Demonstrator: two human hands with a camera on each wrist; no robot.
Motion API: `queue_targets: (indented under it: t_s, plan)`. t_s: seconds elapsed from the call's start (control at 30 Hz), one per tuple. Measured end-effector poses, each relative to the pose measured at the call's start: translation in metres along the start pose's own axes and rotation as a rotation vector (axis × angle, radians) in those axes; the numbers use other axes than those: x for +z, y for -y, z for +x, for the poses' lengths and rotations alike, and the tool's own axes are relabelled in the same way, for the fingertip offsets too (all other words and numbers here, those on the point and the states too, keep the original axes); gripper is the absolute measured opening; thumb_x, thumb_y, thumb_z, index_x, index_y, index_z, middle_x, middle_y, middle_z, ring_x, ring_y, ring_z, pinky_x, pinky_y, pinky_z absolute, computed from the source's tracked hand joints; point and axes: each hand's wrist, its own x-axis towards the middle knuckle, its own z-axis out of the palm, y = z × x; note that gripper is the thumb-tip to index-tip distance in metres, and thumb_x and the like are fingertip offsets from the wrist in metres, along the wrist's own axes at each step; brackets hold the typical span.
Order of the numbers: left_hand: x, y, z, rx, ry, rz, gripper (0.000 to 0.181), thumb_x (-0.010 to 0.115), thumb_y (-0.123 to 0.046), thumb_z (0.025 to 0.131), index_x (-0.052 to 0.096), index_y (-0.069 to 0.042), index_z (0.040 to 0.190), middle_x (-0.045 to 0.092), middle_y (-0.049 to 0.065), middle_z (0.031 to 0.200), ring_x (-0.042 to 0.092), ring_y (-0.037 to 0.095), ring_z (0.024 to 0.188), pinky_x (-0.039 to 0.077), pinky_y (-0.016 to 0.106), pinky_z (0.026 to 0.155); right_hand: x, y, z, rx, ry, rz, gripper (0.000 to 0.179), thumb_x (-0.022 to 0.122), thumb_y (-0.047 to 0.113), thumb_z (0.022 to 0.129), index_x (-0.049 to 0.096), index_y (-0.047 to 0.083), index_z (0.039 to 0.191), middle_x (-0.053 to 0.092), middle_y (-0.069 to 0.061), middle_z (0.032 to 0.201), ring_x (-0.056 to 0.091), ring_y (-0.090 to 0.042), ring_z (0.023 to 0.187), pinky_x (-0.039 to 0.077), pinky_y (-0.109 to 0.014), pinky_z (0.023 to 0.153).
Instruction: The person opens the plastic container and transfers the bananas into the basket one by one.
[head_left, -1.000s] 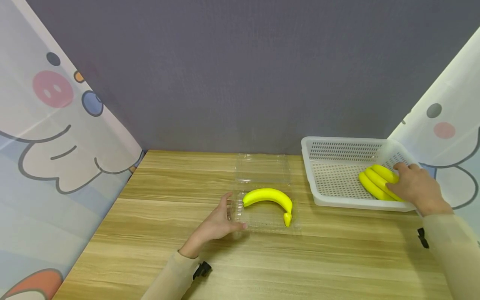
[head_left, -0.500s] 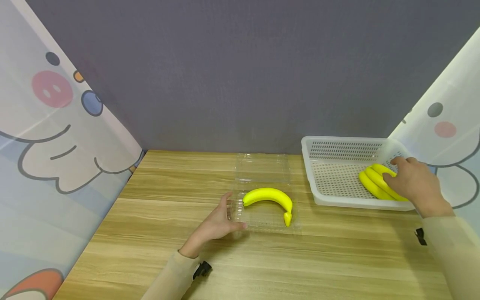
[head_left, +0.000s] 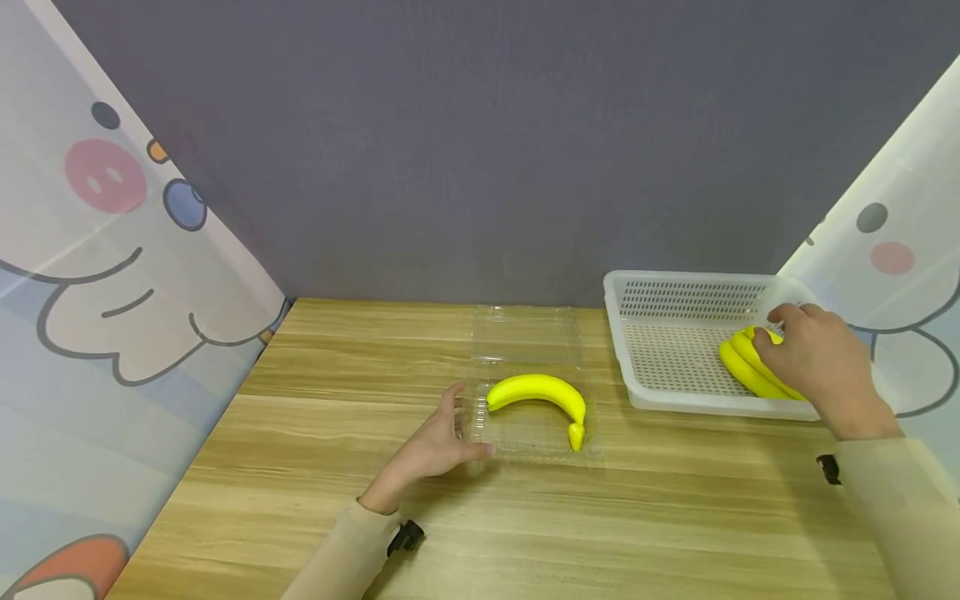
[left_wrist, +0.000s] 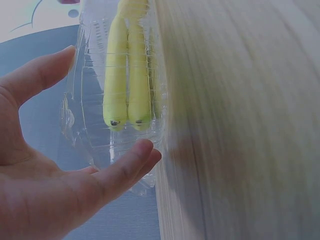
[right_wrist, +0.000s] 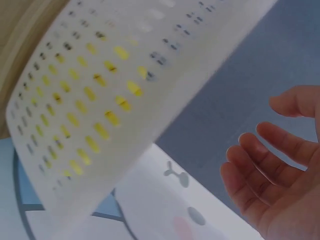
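A yellow banana (head_left: pixel 536 389) lies curved in a clear plastic clamshell box (head_left: pixel 525 442). In the left wrist view two yellow banana ends (left_wrist: pixel 115 80) show side by side through the plastic wall; I cannot tell whether one is a reflection. My left hand (head_left: pixel 435 446) spans the box's left end, thumb at the near corner and fingers at the far side, fairly straight. My right hand (head_left: pixel 825 362) hovers over the right end of a white basket (head_left: pixel 727 406), fingers loosely bent and holding nothing. Below it several bananas (head_left: pixel 746 367) lie in the basket, partly hidden by the hand.
The box's clear lid (head_left: pixel 525 333) lies folded back towards the grey wall (head_left: pixel 450 167). All this stands on a wood-grain table (head_left: pixel 337 367). Printed cartoon curtains (head_left: pixel 112 292) flank the table on both sides. The basket stands close to the right-hand curtain.
My right hand has drawn off the bananas in the basket, shifting up and slightly left. My left hand, the box and the banana in it stay put.
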Motion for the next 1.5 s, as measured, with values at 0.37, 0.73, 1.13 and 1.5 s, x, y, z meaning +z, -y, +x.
queue_targets:
  t_s: [0.37, 0.73, 1.13, 1.5]
  plan:
    - [0.000, -0.002, 0.001, 0.005, -0.014, 0.012, 0.115, 0.088, -0.029, 0.079, 0.011, -0.008, 0.161, 0.032, 0.028, 0.157, 0.040, 0.047, 0.139, 0.038, 0.063, 0.109, -0.008, 0.028, -0.004, -0.039, -0.058, -0.017, 0.037, 0.062, 0.021, 0.093, 0.063, -0.010, 0.112, 0.061, -0.034, 0.105, 0.056, -0.050, 0.086, 0.050, -0.062, 0.059]
    - [0.000, -0.001, 0.001, 0.005, -0.016, 0.021, 0.113, 0.088, -0.028, 0.079, 0.012, -0.008, 0.161, 0.034, 0.028, 0.156, 0.042, 0.047, 0.138, 0.038, 0.062, 0.109, -0.009, 0.047, -0.007, -0.071, -0.066, 0.009, 0.038, 0.064, 0.023, 0.093, 0.064, -0.011, 0.110, 0.061, -0.036, 0.108, 0.057, -0.050, 0.090, 0.047, -0.063, 0.069]
    - [0.000, -0.001, 0.001, 0.001, -0.021, 0.026, 0.114, 0.089, -0.030, 0.079, 0.013, -0.009, 0.161, 0.035, 0.026, 0.156, 0.043, 0.046, 0.137, 0.039, 0.062, 0.109, -0.004, 0.073, -0.016, -0.169, -0.117, 0.029, 0.031, 0.068, 0.021, 0.090, 0.068, -0.006, 0.105, 0.065, -0.029, 0.099, 0.060, -0.046, 0.081, 0.050, -0.058, 0.057]
    - [0.000, -0.001, 0.000, 0.004, -0.014, 0.009, 0.115, 0.089, -0.028, 0.079, 0.011, -0.008, 0.161, 0.035, 0.027, 0.156, 0.043, 0.047, 0.136, 0.039, 0.062, 0.109, 0.007, 0.089, -0.023, -0.280, -0.186, 0.041, 0.027, 0.073, 0.016, 0.085, 0.070, -0.005, 0.101, 0.067, -0.026, 0.099, 0.061, -0.043, 0.089, 0.051, -0.061, 0.066]
